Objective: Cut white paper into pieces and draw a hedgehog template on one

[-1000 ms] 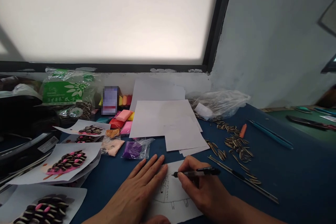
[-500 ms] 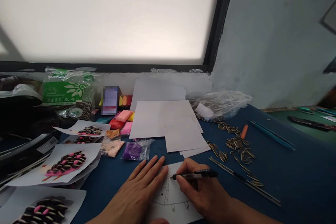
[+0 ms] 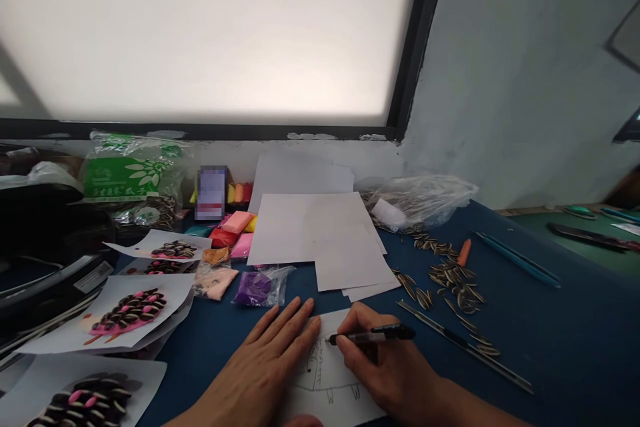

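Note:
A sheet of white paper [image 3: 340, 407] lies on the blue table at the bottom middle, with a line drawing of a rounded body, an eye and short legs. My left hand [image 3: 267, 360] rests flat on its left side, fingers stretched out toward the window. In my right hand [image 3: 375, 360] a black pen [image 3: 373, 333] is pinched between thumb and fingers, its tip touching the paper near the top of the drawing. Part of the drawing is covered by both hands.
Sunflower seeds [image 3: 455, 280], an orange stick [image 3: 465, 252], blue tweezers [image 3: 517, 260] and a slim metal tool [image 3: 470, 347] lie right. White sheets [image 3: 305, 227] and clay packets [image 3: 257, 285] sit ahead. Printed pictures [image 3: 127, 313] and a green seed bag [image 3: 130, 177] are left.
The pen tip has shifted very slightly along the top of the drawing. My left hand stays in place, and the view has tilted a little.

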Action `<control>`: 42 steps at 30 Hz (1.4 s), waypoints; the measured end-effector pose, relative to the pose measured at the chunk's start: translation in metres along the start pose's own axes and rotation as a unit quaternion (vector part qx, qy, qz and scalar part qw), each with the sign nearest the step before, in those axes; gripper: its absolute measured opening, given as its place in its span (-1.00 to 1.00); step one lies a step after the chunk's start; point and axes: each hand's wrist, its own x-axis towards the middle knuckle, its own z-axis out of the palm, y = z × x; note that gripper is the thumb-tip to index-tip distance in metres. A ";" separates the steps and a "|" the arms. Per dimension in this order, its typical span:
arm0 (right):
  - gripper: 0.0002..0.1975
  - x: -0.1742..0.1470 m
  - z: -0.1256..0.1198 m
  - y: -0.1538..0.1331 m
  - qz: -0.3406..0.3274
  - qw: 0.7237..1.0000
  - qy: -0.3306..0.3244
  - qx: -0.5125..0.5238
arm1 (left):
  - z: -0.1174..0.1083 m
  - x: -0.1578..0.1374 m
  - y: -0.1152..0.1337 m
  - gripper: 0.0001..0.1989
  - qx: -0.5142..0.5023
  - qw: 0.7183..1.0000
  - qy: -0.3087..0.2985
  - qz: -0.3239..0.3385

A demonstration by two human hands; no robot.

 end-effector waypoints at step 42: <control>-0.82 -0.004 -0.006 -0.001 0.020 0.999 0.013 0.033 | -0.017 0.003 0.007 -0.22 -0.024 0.999 -0.023 0.001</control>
